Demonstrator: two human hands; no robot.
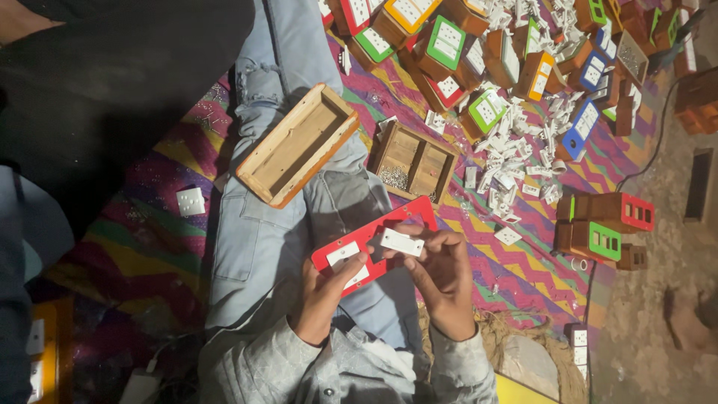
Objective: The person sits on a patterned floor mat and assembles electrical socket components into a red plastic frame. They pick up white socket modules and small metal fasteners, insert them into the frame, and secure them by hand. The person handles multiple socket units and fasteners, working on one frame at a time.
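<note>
A: Hands status?

B: Left hand (323, 288) grips the red plate (372, 241) at its lower-left end, thumb lying over a white switch module (345, 258) seated in it. Right hand (441, 273) pinches a second white module (401, 242) between thumb and fingers, just above the plate's middle. Plate sits over the person's lap, tilted up toward the right.

A: Anything obscured?

B: Plate's lower edge is hidden behind the fingers. Can't tell whether the second module touches the plate. Top-left is a dark mass, unreadable. Bottom-left corner of the mat (516, 269) is in shadow; only a yellow edge shows.

A: Surroundings?

B: Open wooden box (298, 144) rests on the jeans (258, 239), empty side up. Beside it, on the striped mat, a two-compartment wooden tray (413, 161) with small metal bits in the left cell. Along the mat's top edge: a heap of wooden boxes with green, red, blue, orange, yellow faceplates (486, 56), cut off by the frame. Loose white parts (516, 153) are scattered below them. At the right edge sit stacked boxes, one red-faced (636, 212), one green (602, 240).
</note>
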